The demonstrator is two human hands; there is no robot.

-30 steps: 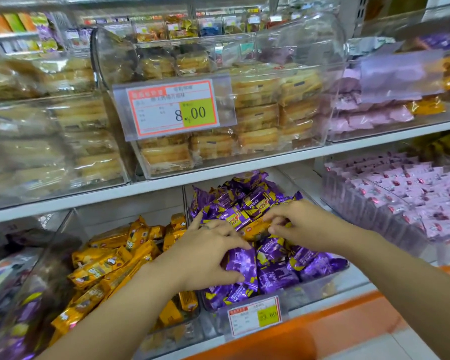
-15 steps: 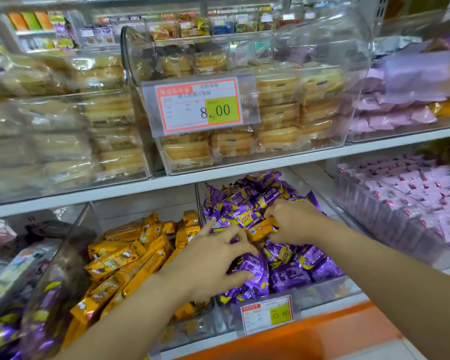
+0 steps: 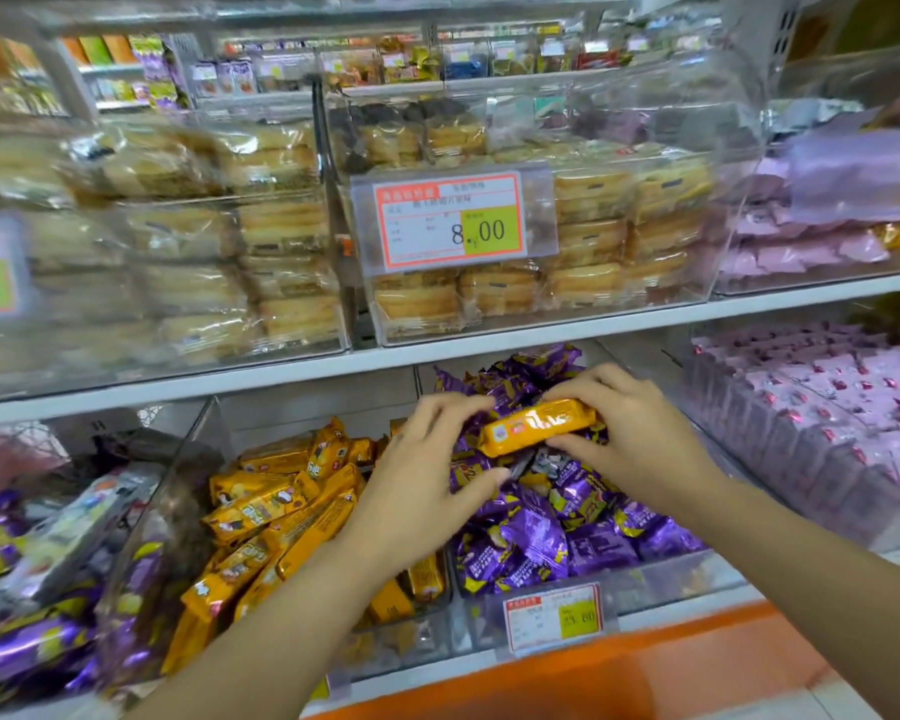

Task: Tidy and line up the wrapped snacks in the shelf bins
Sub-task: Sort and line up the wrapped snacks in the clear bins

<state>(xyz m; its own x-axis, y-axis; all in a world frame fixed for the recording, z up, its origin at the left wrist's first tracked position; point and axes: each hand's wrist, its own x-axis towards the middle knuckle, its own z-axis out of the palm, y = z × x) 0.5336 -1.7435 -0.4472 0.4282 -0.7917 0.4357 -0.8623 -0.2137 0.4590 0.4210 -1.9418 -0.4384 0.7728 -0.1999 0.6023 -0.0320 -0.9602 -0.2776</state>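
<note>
Above crinkly purple packets [image 3: 533,532], both hands [image 3: 417,491] [image 3: 640,449] hold a glossy orange bar [image 3: 539,426].

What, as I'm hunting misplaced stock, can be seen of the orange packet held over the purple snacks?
The orange packet is a long, glossy, foil-like wrapped bar with white and red print. It lies almost level above the purple snacks. The left hand pinches its left end; the right hand grips its right end.
</note>
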